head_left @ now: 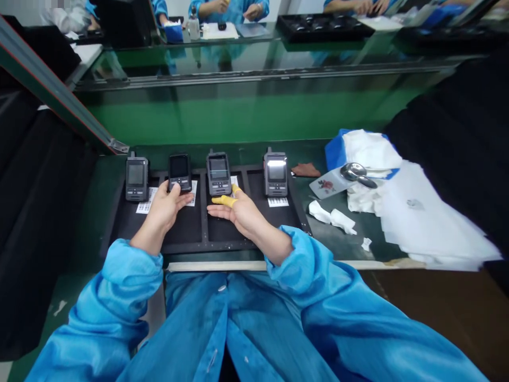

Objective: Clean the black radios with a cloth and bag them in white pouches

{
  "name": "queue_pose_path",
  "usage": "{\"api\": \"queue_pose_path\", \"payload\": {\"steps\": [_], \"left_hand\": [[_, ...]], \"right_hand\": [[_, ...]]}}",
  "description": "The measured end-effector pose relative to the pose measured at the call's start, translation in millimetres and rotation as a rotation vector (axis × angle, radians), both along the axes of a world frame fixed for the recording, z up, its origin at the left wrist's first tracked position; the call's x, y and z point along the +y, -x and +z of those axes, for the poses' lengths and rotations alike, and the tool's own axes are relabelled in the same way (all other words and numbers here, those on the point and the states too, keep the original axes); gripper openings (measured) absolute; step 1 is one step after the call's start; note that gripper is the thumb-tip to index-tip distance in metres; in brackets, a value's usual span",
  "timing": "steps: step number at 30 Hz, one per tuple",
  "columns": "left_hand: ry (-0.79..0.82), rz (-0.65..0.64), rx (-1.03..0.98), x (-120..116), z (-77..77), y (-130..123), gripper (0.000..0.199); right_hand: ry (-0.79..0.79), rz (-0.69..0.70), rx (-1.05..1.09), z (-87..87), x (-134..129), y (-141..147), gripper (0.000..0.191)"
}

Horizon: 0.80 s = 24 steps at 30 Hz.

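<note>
Several dark handheld radios with screens and keypads rest along the far side of a black divided tray (202, 228). My left hand (163, 207) has its thumb on the lower keys of the second radio (178, 168), whose screen is dark; its fingers stretch out below the radio's bottom edge. Below the third radio (218, 171), its screen lit, my right hand (240, 209) lies with fingers extended, two digits covered in yellow finger cots. One covered digit reaches that radio's lower right corner; contact is unclear. The outer radios, left (137, 178) and right (275, 172), are untouched.
White printed labels (278, 202) lie beside or under the radios. To the right are a blue box (336, 151) with white cloths, a shiny spoon-like metal piece (353, 171), crumpled tissue (332, 216) and white sheets (429, 212). Co-workers sit beyond the green partition (246, 114).
</note>
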<state>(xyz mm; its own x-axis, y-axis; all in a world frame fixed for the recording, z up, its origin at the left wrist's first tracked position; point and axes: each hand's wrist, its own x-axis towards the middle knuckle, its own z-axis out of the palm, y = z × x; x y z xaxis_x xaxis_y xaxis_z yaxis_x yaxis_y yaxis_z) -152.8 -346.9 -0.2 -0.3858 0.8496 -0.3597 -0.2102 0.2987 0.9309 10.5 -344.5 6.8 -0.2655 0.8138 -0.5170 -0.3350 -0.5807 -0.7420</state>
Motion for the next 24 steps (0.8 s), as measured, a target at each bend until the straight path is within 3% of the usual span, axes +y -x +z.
{"api": "queue_pose_path", "payload": {"steps": [3,7,9,12,14,16,18,21,24], "left_hand": [[0.069,-0.067,0.129,-1,1.7,1,0.026],[0.140,-0.126,0.285,-7,6.9,1,0.052],[0.140,-0.173,0.454,-16,11.2,-1,0.063],[0.047,-0.254,0.897,-35,15.2,-8,0.067],[-0.101,-0.321,1.136,-47,12.5,-18,0.057],[-0.353,-0.504,1.258,-57,4.9,-32,0.042],[-0.588,-0.719,1.309,-63,-5.4,-49,0.035],[-0.734,-0.931,1.400,-66,-19.2,-67,0.036],[-0.772,-1.018,1.467,-66,-24.7,-71,0.035]], "right_hand": [[-0.038,0.037,-0.010,-1.7,0,4,0.056],[-0.056,0.052,-0.067,0.1,-5,-5,0.073],[-0.106,0.086,-0.105,2.6,-12,-24,0.076],[-0.253,0.151,-0.239,6.7,-24,-70,0.065],[-0.382,0.098,-0.442,9.4,-29,-111,0.047],[-0.499,-0.043,-0.786,11.6,-34,-152,0.036],[-0.520,-0.129,-1.239,11.9,-37,-189,0.033],[-0.354,0.041,-1.727,4.6,-41,-224,0.032],[-0.271,0.225,-1.811,-9.2,-43,-235,0.033]]}}
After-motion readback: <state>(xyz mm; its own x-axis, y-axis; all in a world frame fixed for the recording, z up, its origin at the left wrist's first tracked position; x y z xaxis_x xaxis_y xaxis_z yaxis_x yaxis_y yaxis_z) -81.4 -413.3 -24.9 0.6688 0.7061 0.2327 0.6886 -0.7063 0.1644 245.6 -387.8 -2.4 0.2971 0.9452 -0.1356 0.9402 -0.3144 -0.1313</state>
